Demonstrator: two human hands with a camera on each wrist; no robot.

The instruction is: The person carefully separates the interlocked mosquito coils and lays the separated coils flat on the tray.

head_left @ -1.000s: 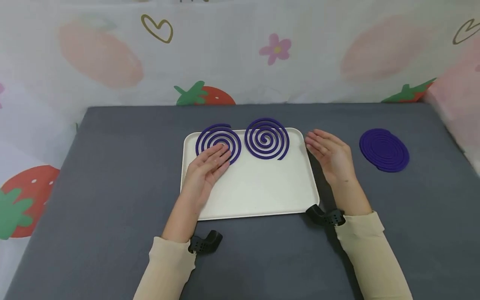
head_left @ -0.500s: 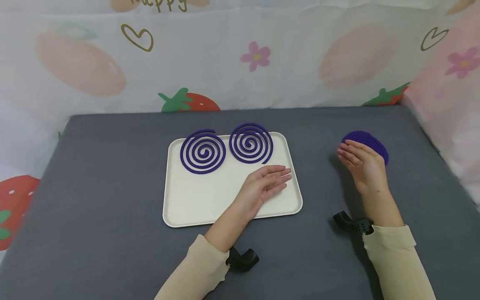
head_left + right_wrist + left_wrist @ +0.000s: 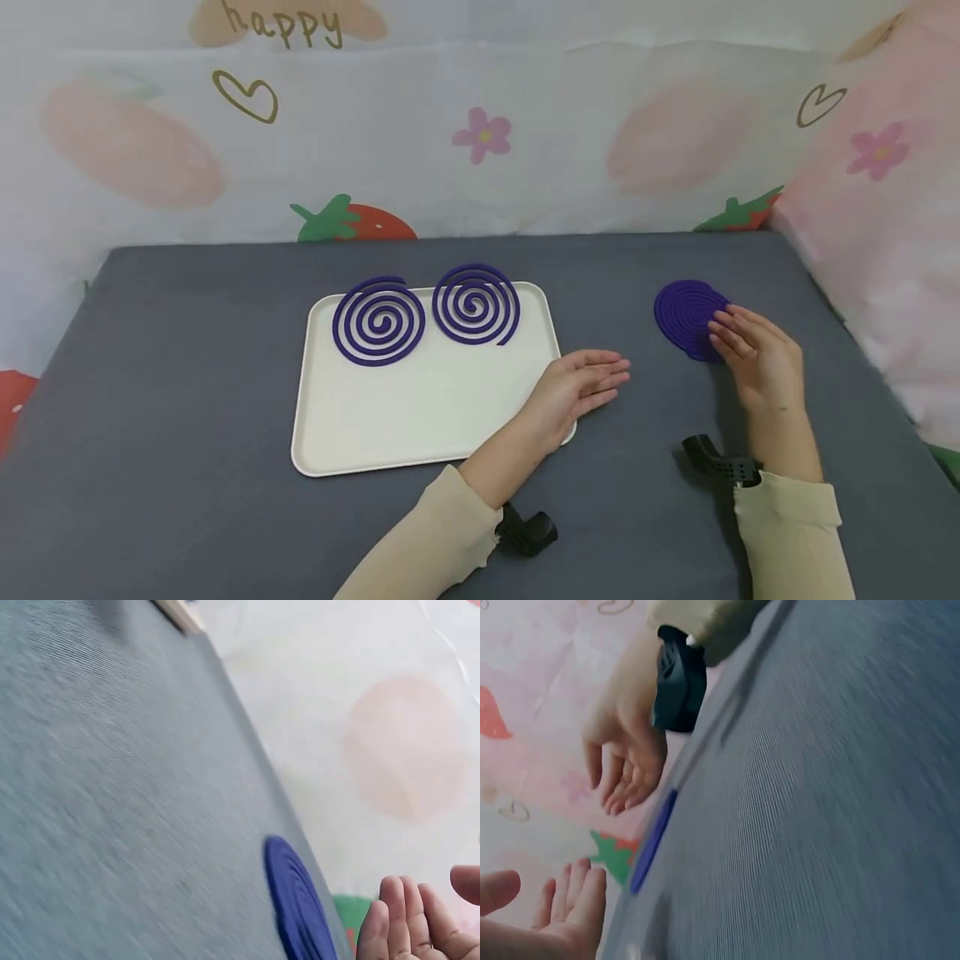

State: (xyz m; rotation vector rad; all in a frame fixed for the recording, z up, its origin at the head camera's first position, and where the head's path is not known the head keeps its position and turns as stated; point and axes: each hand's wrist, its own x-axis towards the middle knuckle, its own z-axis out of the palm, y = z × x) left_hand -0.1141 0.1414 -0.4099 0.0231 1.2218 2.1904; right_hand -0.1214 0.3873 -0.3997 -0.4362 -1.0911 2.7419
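Note:
Two purple mosquito coils, a left one and a right one, lie apart on the far side of the white tray, overhanging its far rim. On the grey table to the right lies a tightly wound purple mosquito coil, also seen as a coil in the right wrist view. My right hand hovers over its near right edge, fingers relaxed, holding nothing. My left hand, fingers straight, is above the tray's right edge and points toward that wound coil. It holds nothing either.
The grey tablecloth covers the table up to a white printed curtain at the back. A pinkish curtain hangs along the right side. Each wrist wears a black camera mount.
My left hand has moved right, from over the left coil to the tray's right edge. My right hand has moved right to the wound coil. The head view has turned right.

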